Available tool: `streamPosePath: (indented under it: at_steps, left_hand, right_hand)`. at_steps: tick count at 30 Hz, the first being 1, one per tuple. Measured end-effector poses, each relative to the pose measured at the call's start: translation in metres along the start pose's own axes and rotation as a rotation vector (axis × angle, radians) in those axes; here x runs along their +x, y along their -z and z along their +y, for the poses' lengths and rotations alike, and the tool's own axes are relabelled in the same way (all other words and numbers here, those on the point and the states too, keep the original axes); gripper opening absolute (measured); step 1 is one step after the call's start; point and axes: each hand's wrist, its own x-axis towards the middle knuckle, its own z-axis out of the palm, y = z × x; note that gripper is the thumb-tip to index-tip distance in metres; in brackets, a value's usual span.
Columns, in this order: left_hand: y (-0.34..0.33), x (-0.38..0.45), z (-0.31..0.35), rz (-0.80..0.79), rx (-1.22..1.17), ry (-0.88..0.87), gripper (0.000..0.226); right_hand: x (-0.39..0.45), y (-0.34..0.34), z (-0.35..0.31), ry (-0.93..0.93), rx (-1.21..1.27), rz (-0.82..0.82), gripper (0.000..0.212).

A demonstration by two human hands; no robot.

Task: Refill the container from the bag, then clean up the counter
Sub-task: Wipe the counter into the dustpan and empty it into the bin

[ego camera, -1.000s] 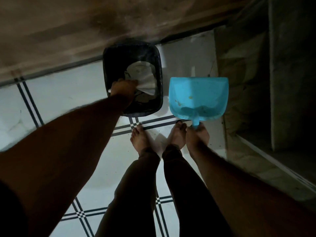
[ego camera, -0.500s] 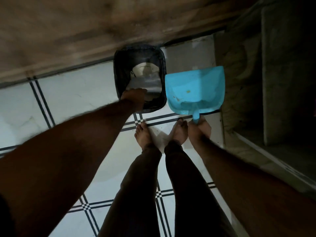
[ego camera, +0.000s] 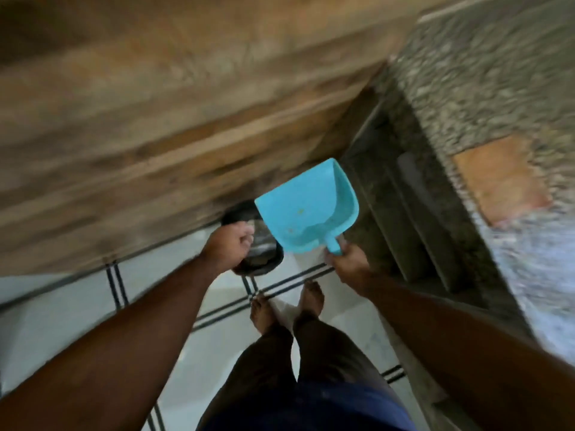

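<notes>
over tiled floor (ego camera: 77, 312): right hand (ego camera: 347, 262) grips smooth plastic dustpan (ego camera: 306, 209).

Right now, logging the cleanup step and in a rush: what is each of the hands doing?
Left hand: fingers curled, at the black bin; whether it grips anything cannot be told.
Right hand: closed, holding the blue dustpan by its handle.

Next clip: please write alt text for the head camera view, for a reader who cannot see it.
Seen from above, a standing person's right hand holds a blue dustpan by its handle beside a dark bin on the tiled floor, while the left hand, fingers curled, hangs over the bin. Bare feet show below; the frame is motion-blurred.
</notes>
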Motion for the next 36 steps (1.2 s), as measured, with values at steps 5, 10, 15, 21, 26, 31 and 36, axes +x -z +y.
streamPosePath:
  at_steps: [5,10,15,21,26,31,36]
  left_hand:
    - [0.056,-0.016,0.069,0.088,-0.116,-0.089,0.017]
    - [0.074,-0.018,0.135,0.088,-0.148,-0.225,0.019]
    - [0.050,-0.019,0.209,0.095,-0.118,-0.370,0.020]
    - [-0.010,-0.027,0.315,0.004,-0.090,-0.542,0.020]
    - [-0.056,-0.026,0.398,-0.042,0.018,-0.584,0.027]
    - [-0.096,-0.001,0.453,-0.030,0.088,-0.505,0.052]
    - [-0.128,0.023,0.479,0.049,0.303,-0.419,0.075]
  right_hand:
    - [-0.078,0.057,-0.051,0.059,0.256,0.022,0.007]
    - [-0.135,0.111,-0.053,0.186,0.428,0.216,0.022]
    - [-0.164,0.173,-0.012,0.180,0.434,0.551,0.025]
    - [-0.189,0.256,0.063,0.023,0.657,0.611,0.020]
    - [-0.212,0.299,0.135,-0.093,0.807,0.606,0.021]
    - [-0.214,0.336,0.186,-0.108,0.892,0.694,0.025]
    - [-0.217,0.373,0.226,-0.138,0.903,0.765,0.025]
